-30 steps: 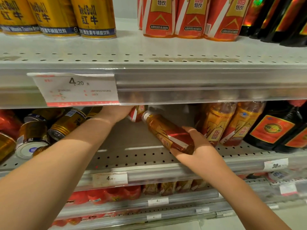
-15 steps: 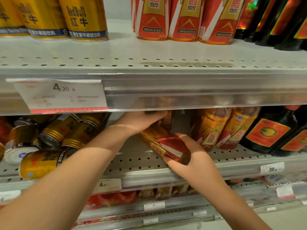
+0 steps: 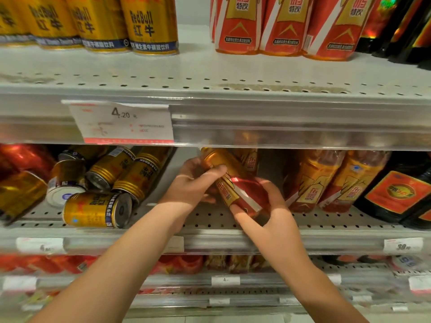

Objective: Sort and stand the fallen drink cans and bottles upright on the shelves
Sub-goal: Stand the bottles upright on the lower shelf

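Note:
A red-and-gold drink bottle (image 3: 242,194) is tilted on the middle shelf (image 3: 210,238), its neck pointing up and left. My left hand (image 3: 198,183) grips its upper part; my right hand (image 3: 268,210) holds its lower end. Another bottle of the same kind (image 3: 250,159) stands just behind, partly hidden. To the left, several gold cans (image 3: 98,209) lie fallen in a heap. Two matching bottles (image 3: 312,178) lean on the right.
Dark bottles (image 3: 396,194) with orange labels fill the far right of the shelf. On the upper shelf (image 3: 210,89), gold cans (image 3: 151,26) and red-and-gold bottles (image 3: 282,26) stand upright. A price tag (image 3: 123,122) hangs on its rail. Lower shelves hold red packs.
My left hand came from the back of the shelf onto the bottle's upper part. Both hands now hold the bottle, which has tipped a little more upright.

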`<state>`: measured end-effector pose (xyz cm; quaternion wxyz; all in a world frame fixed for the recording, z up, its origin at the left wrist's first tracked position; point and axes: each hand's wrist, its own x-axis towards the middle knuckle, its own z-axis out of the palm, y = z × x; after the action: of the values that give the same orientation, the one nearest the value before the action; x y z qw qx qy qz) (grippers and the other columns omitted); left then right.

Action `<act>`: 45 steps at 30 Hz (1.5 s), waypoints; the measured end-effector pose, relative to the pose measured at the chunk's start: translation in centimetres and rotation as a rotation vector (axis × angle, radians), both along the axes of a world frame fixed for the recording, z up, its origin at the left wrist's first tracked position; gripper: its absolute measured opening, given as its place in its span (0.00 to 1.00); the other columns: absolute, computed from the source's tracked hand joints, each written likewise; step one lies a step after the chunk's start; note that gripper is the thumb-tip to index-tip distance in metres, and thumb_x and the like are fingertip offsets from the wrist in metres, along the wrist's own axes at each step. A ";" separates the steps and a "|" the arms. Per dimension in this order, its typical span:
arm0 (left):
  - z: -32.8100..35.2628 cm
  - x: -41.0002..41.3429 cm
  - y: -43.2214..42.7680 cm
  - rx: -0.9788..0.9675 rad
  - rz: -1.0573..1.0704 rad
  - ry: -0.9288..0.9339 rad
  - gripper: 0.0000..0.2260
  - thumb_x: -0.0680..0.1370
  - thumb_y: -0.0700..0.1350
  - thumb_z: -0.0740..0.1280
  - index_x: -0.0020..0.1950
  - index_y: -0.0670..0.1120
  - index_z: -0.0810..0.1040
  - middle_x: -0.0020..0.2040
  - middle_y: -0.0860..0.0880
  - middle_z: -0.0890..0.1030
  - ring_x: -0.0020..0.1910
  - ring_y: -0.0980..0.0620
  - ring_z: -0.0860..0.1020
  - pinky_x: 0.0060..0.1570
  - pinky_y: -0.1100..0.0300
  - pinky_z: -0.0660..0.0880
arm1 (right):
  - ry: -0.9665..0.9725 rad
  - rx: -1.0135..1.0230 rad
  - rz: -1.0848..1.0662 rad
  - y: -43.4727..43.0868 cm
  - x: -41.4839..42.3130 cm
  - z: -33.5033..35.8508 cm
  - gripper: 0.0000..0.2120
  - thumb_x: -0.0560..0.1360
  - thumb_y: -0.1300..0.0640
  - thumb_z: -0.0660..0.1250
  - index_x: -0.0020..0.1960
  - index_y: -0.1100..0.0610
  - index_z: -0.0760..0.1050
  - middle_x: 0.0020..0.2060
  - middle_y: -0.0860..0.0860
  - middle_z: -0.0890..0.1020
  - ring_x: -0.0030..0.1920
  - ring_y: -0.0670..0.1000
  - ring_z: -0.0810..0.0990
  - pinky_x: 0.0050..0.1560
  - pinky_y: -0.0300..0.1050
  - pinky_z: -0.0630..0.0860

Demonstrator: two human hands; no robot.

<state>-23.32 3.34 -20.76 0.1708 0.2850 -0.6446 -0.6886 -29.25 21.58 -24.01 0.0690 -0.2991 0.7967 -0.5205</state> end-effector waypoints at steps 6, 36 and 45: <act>-0.5 0.4 1.1 -0.166 -0.017 0.155 0.33 0.71 0.52 0.79 0.73 0.62 0.68 0.57 0.52 0.84 0.55 0.54 0.84 0.47 0.60 0.83 | 0.166 0.193 -0.042 0.8 -0.4 -0.1 0.30 0.69 0.26 0.63 0.67 0.38 0.67 0.54 0.36 0.68 0.54 0.35 0.71 0.51 0.27 0.68; -0.4 -9.1 3.0 -0.173 -0.042 -0.117 0.14 0.87 0.54 0.51 0.62 0.57 0.75 0.52 0.54 0.71 0.39 0.64 0.68 0.36 0.73 0.63 | 0.106 0.150 -0.258 3.0 -2.5 -0.9 0.12 0.75 0.41 0.71 0.41 0.45 0.71 0.31 0.45 0.77 0.36 0.44 0.77 0.35 0.47 0.77; -0.9 -10.8 4.7 -0.250 -0.090 -0.063 0.09 0.87 0.54 0.52 0.60 0.63 0.71 0.49 0.61 0.72 0.36 0.74 0.68 0.32 0.79 0.61 | 0.091 0.154 -0.233 3.6 -2.7 -0.6 0.12 0.76 0.38 0.68 0.39 0.43 0.74 0.38 0.38 0.80 0.38 0.42 0.79 0.33 0.38 0.73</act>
<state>-34.14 8.05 -21.66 0.1538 0.2537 -0.7426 -0.6005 -31.93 25.14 -24.61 -0.0054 -0.2217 0.8659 -0.4484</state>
